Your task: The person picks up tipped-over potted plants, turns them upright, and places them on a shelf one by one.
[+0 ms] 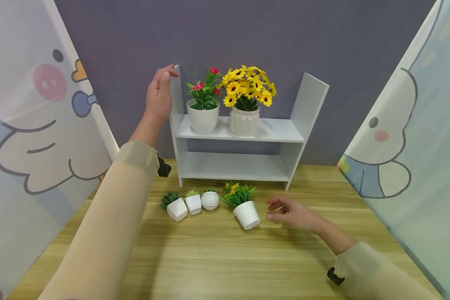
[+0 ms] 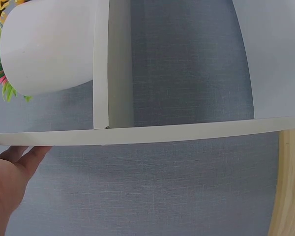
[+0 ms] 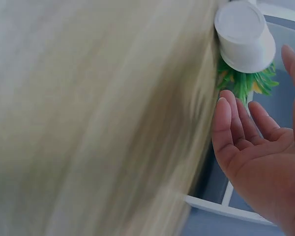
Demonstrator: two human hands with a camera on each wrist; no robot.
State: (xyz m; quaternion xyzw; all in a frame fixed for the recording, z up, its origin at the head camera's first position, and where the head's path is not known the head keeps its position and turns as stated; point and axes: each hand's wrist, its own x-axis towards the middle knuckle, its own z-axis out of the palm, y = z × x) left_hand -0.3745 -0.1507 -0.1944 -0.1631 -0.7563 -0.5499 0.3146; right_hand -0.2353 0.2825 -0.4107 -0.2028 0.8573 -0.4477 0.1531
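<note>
My left hand (image 1: 160, 95) is up at the top of the white shelf's left side panel (image 1: 177, 93), fingertips touching it from the outer side; the left wrist view shows the fingers (image 2: 33, 158) against that panel. Over the table, my right hand (image 1: 294, 214) is held with fingers loosely bent and nothing between them. Just left of it lies a tipped white pot (image 1: 247, 215) with green leaves and small yellow flowers. In the right wrist view, this pot (image 3: 243, 37) shows its base beyond the fingertips.
On the upper shelf board (image 1: 275, 129) stand a white pot with red flowers (image 1: 203, 118) and a ribbed pot with yellow flowers (image 1: 244, 121). Three small succulent pots lie before the shelf: one angular (image 1: 177, 209), one square (image 1: 193, 204), one round (image 1: 210, 201). Printed panels (image 1: 390, 137) flank the table.
</note>
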